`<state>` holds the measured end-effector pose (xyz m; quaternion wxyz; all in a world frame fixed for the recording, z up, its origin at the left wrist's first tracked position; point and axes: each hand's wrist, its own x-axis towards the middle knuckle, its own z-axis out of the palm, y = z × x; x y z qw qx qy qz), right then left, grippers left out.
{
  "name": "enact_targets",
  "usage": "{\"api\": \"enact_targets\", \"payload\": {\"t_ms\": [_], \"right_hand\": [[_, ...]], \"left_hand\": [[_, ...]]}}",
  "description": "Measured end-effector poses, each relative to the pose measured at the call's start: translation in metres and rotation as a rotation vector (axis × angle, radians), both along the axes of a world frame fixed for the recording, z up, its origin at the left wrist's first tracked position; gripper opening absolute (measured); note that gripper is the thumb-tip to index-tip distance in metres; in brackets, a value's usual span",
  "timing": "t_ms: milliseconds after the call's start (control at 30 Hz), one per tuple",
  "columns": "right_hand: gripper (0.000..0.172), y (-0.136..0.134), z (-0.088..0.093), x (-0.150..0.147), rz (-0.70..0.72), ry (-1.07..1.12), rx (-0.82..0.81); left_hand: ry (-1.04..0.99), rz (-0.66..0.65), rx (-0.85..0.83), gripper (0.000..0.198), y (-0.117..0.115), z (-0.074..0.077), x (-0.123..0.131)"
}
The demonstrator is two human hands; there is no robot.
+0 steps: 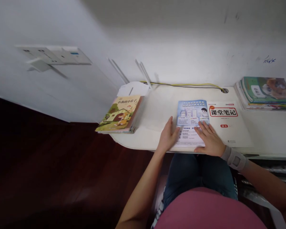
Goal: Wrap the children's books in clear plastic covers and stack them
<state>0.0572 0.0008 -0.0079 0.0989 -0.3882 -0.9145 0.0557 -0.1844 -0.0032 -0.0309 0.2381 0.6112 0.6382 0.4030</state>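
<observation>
An open booklet [189, 136] lies on the white desk in front of me, its left page printed in blue and white with a cartoon figure. Its right side is a white page [233, 130] with a red-framed title. At the booklet's left edge rests my left hand [169, 136], thumb and fingers apart. Flat across the lower part of the printed page, near the fold, my right hand [210, 139] lies with fingers spread. A grey band [234, 158] wraps the right wrist.
A stack of picture books [120, 114] sits at the desk's left end, before a white router [133, 89] with upright antennas. Another book pile [268, 92] stands at right. A yellow and black cable [193, 85] runs along the wall into a desk hole. A wall socket [54, 55] holds a plug.
</observation>
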Motion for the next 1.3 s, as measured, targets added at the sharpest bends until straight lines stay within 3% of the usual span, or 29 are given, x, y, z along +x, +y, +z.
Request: {"api": "enact_targets", "payload": {"t_ms": [167, 300, 400, 500, 567, 633, 733, 800, 867, 933, 1000, 1067, 1167, 1300], "right_hand": [[0.098, 0.004, 0.0, -0.004, 0.068, -0.054, -0.029], [0.08, 0.025, 0.001, 0.007, 0.16, -0.014, -0.133], [0.073, 0.063, 0.0, 0.009, -0.004, 0.055, -0.082], [0.077, 0.101, -0.002, 0.001, -0.211, 0.03, -0.019], [0.076, 0.109, -0.005, -0.007, -0.262, -0.005, -0.01], [0.074, 0.097, -0.008, -0.012, -0.246, -0.017, -0.005], [0.082, 0.049, -0.013, -0.013, -0.144, 0.012, -0.012], [0.097, 0.011, -0.017, -0.01, -0.076, 0.061, -0.009], [0.109, -0.02, -0.02, -0.005, -0.058, 0.14, -0.011], [0.097, -0.039, -0.02, 0.003, -0.097, 0.258, -0.031], [0.07, -0.046, -0.017, 0.015, -0.162, 0.419, -0.097], [0.055, -0.046, -0.012, 0.032, -0.24, 0.597, -0.198], [0.053, -0.038, -0.005, 0.066, -0.338, 0.85, -0.375], [0.061, -0.023, -0.002, 0.116, -0.443, 1.164, -0.75]], "left_hand": [[0.137, 0.07, 0.12, 0.057, -0.003, 0.004, 0.001], [0.444, 0.295, 0.198, 0.051, -0.012, 0.02, -0.004], [0.567, 0.388, 0.018, 0.052, -0.019, 0.031, -0.013], [0.565, 0.328, -0.188, 0.03, -0.021, 0.035, -0.021], [0.484, 0.295, -0.242, 0.022, -0.019, 0.035, -0.024], [0.328, 0.273, -0.231, 0.02, -0.017, 0.037, -0.026], [-0.097, 0.165, -0.15, 0.026, -0.016, 0.047, -0.022], [-0.421, 0.057, -0.107, 0.032, -0.018, 0.063, -0.014], [-0.621, -0.034, -0.083, 0.034, -0.022, 0.086, -0.001], [-0.666, -0.113, -0.045, 0.034, -0.027, 0.111, 0.018], [-0.629, -0.225, 0.036, 0.031, -0.032, 0.132, 0.042], [-0.516, -0.386, 0.11, 0.032, -0.033, 0.144, 0.066], [-0.19, -0.555, 0.185, 0.042, -0.022, 0.134, 0.099], [0.322, -0.522, 0.156, 0.069, 0.018, 0.082, 0.127]]}}
